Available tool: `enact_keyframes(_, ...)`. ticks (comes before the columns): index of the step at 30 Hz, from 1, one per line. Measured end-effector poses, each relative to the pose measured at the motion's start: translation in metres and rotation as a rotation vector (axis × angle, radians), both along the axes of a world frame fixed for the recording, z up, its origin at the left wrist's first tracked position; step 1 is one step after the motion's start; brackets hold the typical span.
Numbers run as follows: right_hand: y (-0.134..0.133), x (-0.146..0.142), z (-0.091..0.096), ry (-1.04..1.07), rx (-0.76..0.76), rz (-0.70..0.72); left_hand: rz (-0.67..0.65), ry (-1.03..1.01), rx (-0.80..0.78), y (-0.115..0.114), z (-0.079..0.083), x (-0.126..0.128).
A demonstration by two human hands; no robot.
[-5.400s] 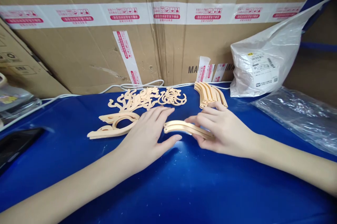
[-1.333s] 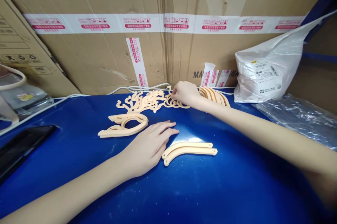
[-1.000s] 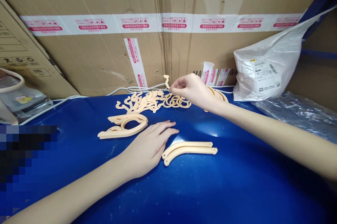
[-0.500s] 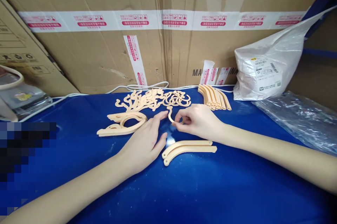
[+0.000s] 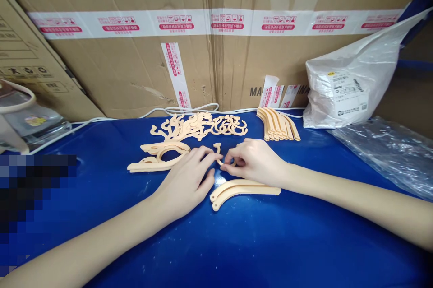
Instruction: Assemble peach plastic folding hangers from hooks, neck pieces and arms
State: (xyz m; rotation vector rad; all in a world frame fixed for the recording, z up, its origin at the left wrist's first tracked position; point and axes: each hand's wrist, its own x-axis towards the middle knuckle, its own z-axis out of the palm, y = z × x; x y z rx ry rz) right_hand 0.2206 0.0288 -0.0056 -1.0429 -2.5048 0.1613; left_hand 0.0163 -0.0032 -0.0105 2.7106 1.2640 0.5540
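Observation:
My right hand (image 5: 254, 162) pinches a small pale wooden hook piece (image 5: 217, 150) just above the blue table (image 5: 237, 243). My left hand (image 5: 187, 181) rests beside it, fingers stretched out, fingertips touching the hook's lower end. Two curved wooden arms (image 5: 241, 188) lie side by side directly in front of both hands. Behind them lies a loose heap of hook pieces (image 5: 199, 124). A stack of curved arms (image 5: 278, 123) sits at the back right, and several assembled wooden pieces (image 5: 158, 157) lie left of my left hand.
Large taped cardboard boxes (image 5: 209, 35) wall off the back. A white plastic bag (image 5: 352, 85) and clear plastic wrap (image 5: 389, 152) lie at the right. White cables (image 5: 101, 120) run along the back edge. A clear container (image 5: 23, 121) and a blurred dark patch (image 5: 34, 197) sit at the left.
My right hand reached back to the heap, picked up one hook piece and brought it down in front of the two curved arms. My left hand's fingers closed in on it.

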Motion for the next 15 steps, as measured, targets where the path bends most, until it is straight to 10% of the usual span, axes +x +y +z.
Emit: enact_keyframes(15, 0.0014, 0.0008, -0.0050, -0.009, -0.035, 0.084, 0.021, 0.003, -0.006, 0.0005, -0.0011, 0.0016)
